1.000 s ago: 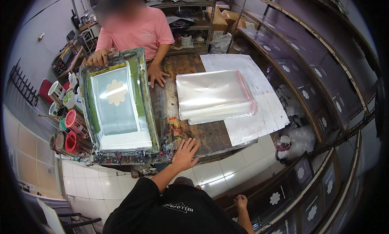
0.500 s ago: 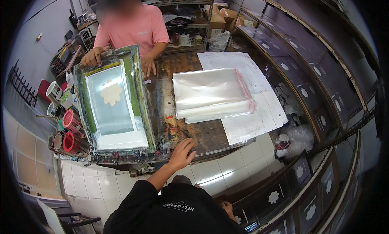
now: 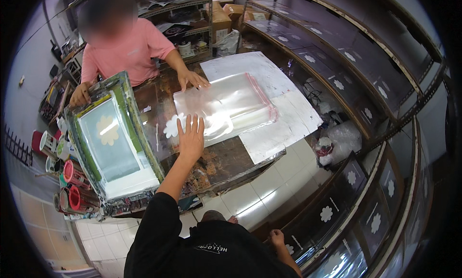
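Note:
My left hand (image 3: 191, 138) reaches over the work table with its fingers spread flat at the near left edge of a stack of clear plastic bags (image 3: 226, 101). Beside its fingertips shows a white flower print (image 3: 175, 125) on clear plastic. Down at my right side, my right hand (image 3: 277, 238) has its fingers curled, and I see nothing in them. Across the table, a co-worker in a pink shirt (image 3: 132, 49) holds up a tilted screen printing frame (image 3: 107, 143) with one hand (image 3: 81, 94). The co-worker's other hand (image 3: 191, 79) lies at the bags' far corner.
Large white paper (image 3: 284, 119) lies under the bags on the stained wooden table (image 3: 219, 165). Paint pots (image 3: 79, 196) crowd the left end. Racks with flower-printed sheets (image 3: 326, 213) line the right and lower right. Bundled clear plastic (image 3: 341, 142) lies beside the table.
My left hand has moved from the table's near edge onto the bags. The co-worker's free hand has come over to them. Clear plastic with a flower print now shows left of the stack.

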### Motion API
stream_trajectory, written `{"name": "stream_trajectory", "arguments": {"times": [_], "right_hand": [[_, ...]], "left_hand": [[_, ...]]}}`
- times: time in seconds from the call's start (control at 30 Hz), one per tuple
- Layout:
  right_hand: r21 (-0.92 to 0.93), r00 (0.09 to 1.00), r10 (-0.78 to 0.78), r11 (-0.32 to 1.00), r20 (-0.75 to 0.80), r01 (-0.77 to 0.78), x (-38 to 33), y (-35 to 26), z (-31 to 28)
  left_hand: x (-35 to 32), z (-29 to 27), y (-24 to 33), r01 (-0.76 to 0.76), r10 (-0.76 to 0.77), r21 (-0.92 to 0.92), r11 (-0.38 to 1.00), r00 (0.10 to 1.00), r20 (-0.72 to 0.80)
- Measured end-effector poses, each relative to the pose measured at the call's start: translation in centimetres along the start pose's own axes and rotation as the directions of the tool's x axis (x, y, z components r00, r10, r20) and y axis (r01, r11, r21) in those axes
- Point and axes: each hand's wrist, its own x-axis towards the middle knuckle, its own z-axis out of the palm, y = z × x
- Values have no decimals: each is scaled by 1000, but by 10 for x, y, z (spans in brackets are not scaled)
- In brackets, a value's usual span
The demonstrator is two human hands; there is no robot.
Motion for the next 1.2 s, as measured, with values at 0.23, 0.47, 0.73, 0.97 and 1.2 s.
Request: {"name": "stream_trajectory", "arguments": {"times": [0.23,0.47,0.73,0.97,1.2], "right_hand": [[155,994,-111,982,14,108,11,17,29],[829,747,-633,518,204,212,-130,-293,14],[434,831,-526,801,181,412,-135,-310,12],[400,849,-341,768,-404,500,-255,-275,54],[-35,842,-352,928,-409,371,-314,-224,95]], "left_hand": [[-2,-9,64,-246,232,-143,959,966,-113],[-63,-60,136,-519,522,-309,797,849,-82],[-133,-97,157,-786,777,-397,474,585,-231],[-184,-104,119,-874,862,-423,241,393,-321],[-227,-128,73,-885,870,-465,2,231,-436]]}}
